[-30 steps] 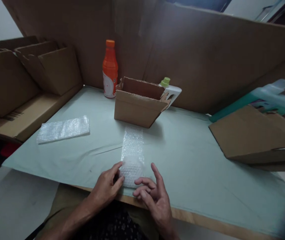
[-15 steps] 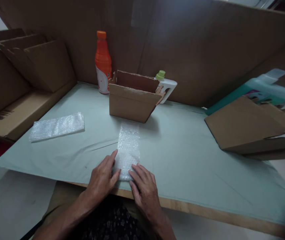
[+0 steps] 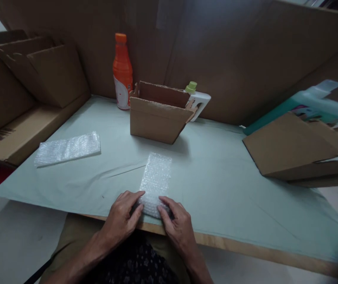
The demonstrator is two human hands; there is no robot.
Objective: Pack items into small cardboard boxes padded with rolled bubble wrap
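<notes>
The near end of the bubble wrap strip [image 3: 154, 182] is hidden under both sets of fingertips, so its edge there is hard to make out. The left hand [image 3: 121, 217] and the right hand [image 3: 177, 225] lie palm down with fingers loosely curled, pressing on that near end rather than gripping it. The strip is a clear, knobbly rectangle lying flat on the pale green cloth of the surface [image 3: 222, 185], close to its wooden front edge. Beyond it stands an open cardboard box [image 3: 156, 118] with ragged flaps, half hiding a white bottle with a green cap [image 3: 198, 99]. An orange plastic bottle [image 3: 122, 73] stands beside the box. A second bubble wrap piece [image 3: 67, 148] lies well apart to the left. Flat cardboard [image 3: 293, 148] at the right covers part of a blurred teal container [image 3: 314, 103].
</notes>
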